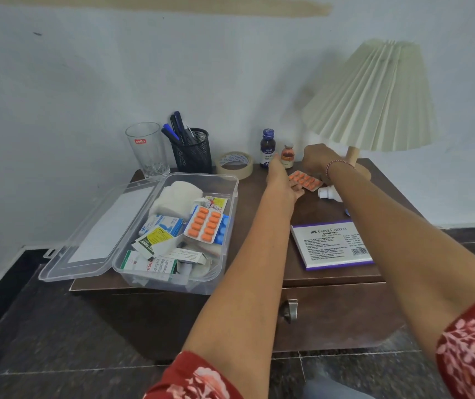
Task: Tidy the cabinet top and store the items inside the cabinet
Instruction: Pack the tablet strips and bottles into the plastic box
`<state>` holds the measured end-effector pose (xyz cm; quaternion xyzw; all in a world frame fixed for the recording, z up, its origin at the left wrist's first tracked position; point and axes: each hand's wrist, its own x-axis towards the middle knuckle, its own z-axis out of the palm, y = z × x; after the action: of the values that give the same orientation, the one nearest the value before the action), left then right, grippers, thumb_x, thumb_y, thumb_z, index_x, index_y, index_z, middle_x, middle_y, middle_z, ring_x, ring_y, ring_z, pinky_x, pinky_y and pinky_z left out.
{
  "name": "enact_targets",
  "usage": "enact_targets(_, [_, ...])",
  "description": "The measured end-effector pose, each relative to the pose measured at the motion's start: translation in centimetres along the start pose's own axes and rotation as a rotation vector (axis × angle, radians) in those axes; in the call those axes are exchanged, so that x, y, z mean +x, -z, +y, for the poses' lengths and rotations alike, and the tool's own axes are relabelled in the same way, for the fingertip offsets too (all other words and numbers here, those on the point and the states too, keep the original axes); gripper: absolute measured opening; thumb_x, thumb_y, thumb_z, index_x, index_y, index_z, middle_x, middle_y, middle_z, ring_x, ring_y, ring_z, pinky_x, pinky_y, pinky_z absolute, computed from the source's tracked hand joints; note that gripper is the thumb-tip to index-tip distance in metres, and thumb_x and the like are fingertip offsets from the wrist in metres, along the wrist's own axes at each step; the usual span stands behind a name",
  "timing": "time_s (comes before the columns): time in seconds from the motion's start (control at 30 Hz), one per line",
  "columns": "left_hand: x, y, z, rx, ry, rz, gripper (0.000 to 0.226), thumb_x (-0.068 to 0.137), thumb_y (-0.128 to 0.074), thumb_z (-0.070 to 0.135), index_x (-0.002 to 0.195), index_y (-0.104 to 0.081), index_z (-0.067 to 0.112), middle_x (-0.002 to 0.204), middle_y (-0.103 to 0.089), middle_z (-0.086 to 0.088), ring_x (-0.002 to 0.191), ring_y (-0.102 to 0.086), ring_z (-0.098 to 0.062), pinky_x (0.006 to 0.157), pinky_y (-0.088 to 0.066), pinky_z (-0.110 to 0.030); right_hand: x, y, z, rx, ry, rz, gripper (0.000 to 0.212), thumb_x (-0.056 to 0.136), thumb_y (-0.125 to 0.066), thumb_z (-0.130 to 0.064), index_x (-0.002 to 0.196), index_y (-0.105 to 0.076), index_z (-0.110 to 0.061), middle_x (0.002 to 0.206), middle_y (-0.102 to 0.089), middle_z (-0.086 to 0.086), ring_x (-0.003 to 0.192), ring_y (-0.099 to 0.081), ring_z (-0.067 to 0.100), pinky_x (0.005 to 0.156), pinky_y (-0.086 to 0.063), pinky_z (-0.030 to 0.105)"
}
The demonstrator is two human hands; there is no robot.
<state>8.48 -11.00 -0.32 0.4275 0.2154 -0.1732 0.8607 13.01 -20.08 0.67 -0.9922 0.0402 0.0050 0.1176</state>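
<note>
While both your arms stretch over the surface (262, 214), your hands meet near its back edge, right of the middle; your left hand (281, 180) has its fingers stretched out straight toward the dark bottle (267, 148), thumb spread beside the near end of the orange tablet strip (305, 180); your right hand (315, 161) is curled, knuckles up, over the strip's far end, and you cannot tell from here whether it pinches the strip or only hovers on it. The strip lies flat on the surface between the two hands; a small orange vial (287, 156) stands just beside the dark bottle at the back edge; a white bottle (328, 194) lies on its side just in front of the strip, partly hidden by your right forearm.

The clear plastic box (232, 197) sits at the front left corner, its lid (95, 234) folded open over the left edge; inside are gauze, sachets, cartons and a second orange strip. A glass (147, 151) stands at the back left corner, the mesh pen holder (193, 151) next to it, then the tape roll (235, 165) along the back edge. The stamp pad box (331, 244) lies flat near the front edge on the right; the lamp (374, 96) stands at the back right corner.
</note>
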Motion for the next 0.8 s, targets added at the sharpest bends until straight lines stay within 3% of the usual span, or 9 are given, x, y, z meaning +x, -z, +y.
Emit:
enact_targets(0.13, [-0.8, 0.2, 0.7, -0.078, 0.055, -0.034, 0.067, 0.087, -0.052, 0.055, 0.135, -0.038, 0.011, 0.137, -0.044, -0.025, 0.123, -0.048, -0.042, 0.094, -0.043, -0.055, 0.3, -0.2, 0.2, 0.061, -0.04, 0.011, 0.004, 0.088, -0.053, -0.003, 0.091, -0.055, -0.004, 0.097, -0.058, 0.016, 0.086, -0.049, 0.025, 0.063, -0.037, 0.028])
enact_targets(0.2, [-1.1, 0.3, 1.1, -0.093, 0.071, -0.051, 0.069, 0.085, -0.053, 0.058, 0.131, -0.042, 0.008, 0.134, -0.047, -0.024, 0.119, -0.052, -0.042, 0.092, -0.044, -0.056, 0.4, -0.3, 0.2, 0.111, -0.057, 0.036, 0.005, 0.086, -0.058, -0.002, 0.089, -0.06, 0.001, 0.091, -0.06, 0.014, 0.092, -0.056, 0.027, 0.065, -0.042, 0.028])
enact_targets(0.33, [-0.8, 0.7, 1.5, -0.029, 0.035, 0.003, 0.056, 0.084, -0.051, 0.058, 0.113, -0.05, 0.009, 0.109, -0.059, -0.018, 0.108, -0.059, -0.037, 0.091, -0.048, -0.054, 0.4, -0.3, -0.3, 0.191, -0.053, 0.11, 0.033, 0.083, -0.065, -0.008, 0.115, -0.065, -0.001, 0.115, -0.066, 0.017, 0.107, -0.061, 0.03, 0.091, -0.049, 0.032])
enact_targets(0.5, [-1.4, 1.1, 2.0, 0.005, 0.031, 0.023, 0.052, 0.086, -0.05, 0.055, 0.09, -0.05, 0.003, 0.087, -0.058, -0.016, 0.098, -0.059, -0.032, 0.098, -0.046, -0.048, -0.1, -0.3, -1.3, 0.308, -0.051, 0.198, 0.028, 0.083, -0.067, -0.007, 0.11, -0.071, -0.009, 0.117, -0.066, 0.013, 0.104, -0.063, 0.026, 0.088, -0.048, 0.03])
enact_targets(0.6, [-2.3, 1.1, 2.6, -0.005, 0.024, -0.008, 0.049, 0.087, -0.048, 0.051, 0.078, -0.05, 0.003, 0.08, -0.058, -0.015, 0.08, -0.058, -0.029, 0.1, -0.045, -0.044, -0.9, -0.1, -2.0, 0.399, -0.057, 0.238, 0.024, 0.082, -0.066, -0.005, 0.102, -0.074, -0.016, 0.117, -0.067, 0.005, 0.104, -0.063, 0.022, 0.084, -0.048, 0.027])
enact_targets(0.67, [-3.2, 1.0, 3.1, 0.003, -0.002, -0.03, 0.044, 0.087, -0.048, 0.047, 0.078, -0.05, 0.004, 0.079, -0.058, -0.014, 0.072, -0.056, -0.027, 0.093, -0.048, -0.04, -1.6, 0.1, -2.4, 0.461, -0.064, 0.254, 0.023, 0.082, -0.064, -0.006, 0.099, -0.073, -0.018, 0.113, -0.069, 0.005, 0.103, -0.064, 0.021, 0.085, -0.048, 0.026])
enact_targets(0.8, [-5.6, 1.4, 4.4, 0.058, -0.051, -0.064, 0.032, 0.086, -0.051, 0.035, 0.074, -0.05, 0.005, 0.07, -0.058, -0.012, 0.061, -0.056, -0.024, 0.05, -0.054, -0.028, -3.4, 0.8, -3.5, 0.596, -0.074, 0.312, 0.025, 0.083, -0.061, -0.007, 0.102, -0.072, -0.018, 0.106, -0.072, 0.008, 0.102, -0.065, 0.019, 0.08, -0.044, 0.019])
